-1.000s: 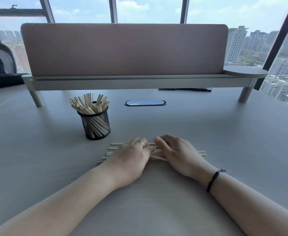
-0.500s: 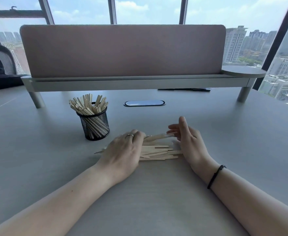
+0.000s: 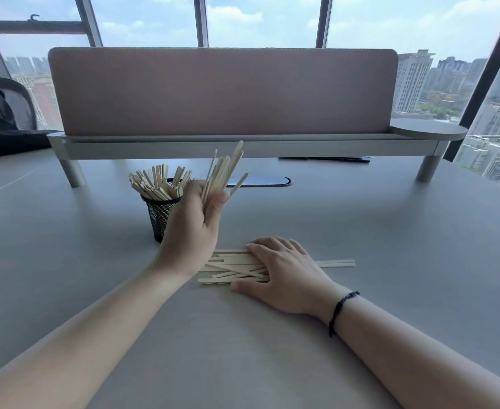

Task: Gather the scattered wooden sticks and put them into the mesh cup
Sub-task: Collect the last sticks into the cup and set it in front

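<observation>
Left hand [image 3: 191,228] grip pinches a stick bundle [image 3: 223,174], raised just right of mesh cup [image 3: 161,215]. Right hand [image 3: 284,265] spread flat on loose sticks [image 3: 231,268], near counter [image 3: 390,231] centre; open room right.

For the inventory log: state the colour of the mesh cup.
Black, a fine wire mesh cup; shown in the head view.

You can read no text, label, brand, number or sign anywhere here, neither on the near desk nor the far buildings.
</observation>
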